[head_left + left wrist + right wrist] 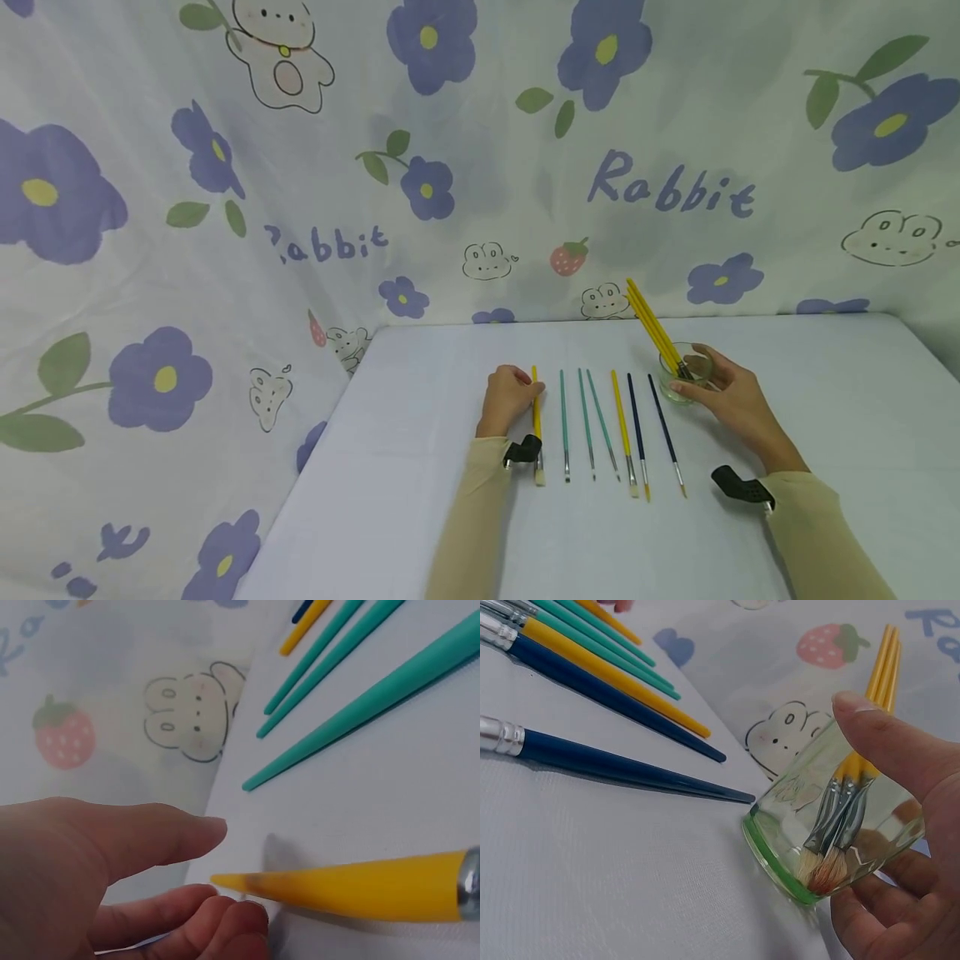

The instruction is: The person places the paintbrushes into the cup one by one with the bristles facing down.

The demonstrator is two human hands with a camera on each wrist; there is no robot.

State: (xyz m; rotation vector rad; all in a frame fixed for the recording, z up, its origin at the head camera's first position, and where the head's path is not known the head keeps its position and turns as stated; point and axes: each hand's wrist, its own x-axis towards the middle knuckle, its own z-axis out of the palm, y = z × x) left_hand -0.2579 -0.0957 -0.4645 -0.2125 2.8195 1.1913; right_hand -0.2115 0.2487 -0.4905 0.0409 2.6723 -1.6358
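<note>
My left hand is at the handle end of a yellow paintbrush lying at the left of a row. In the left wrist view, the thumb is apart from that yellow handle, and bent fingertips are right at its tip. My right hand grips a clear glass between thumb and fingers. The glass has a green-tinted base and is tilted in the right wrist view. Yellow-handled paintbrushes lean in it, bristles down.
Between the hands lie three teal brushes, another yellow brush and two dark blue brushes, bristles toward me. They rest on a white-covered table. A patterned cloth hangs behind the table and along its left.
</note>
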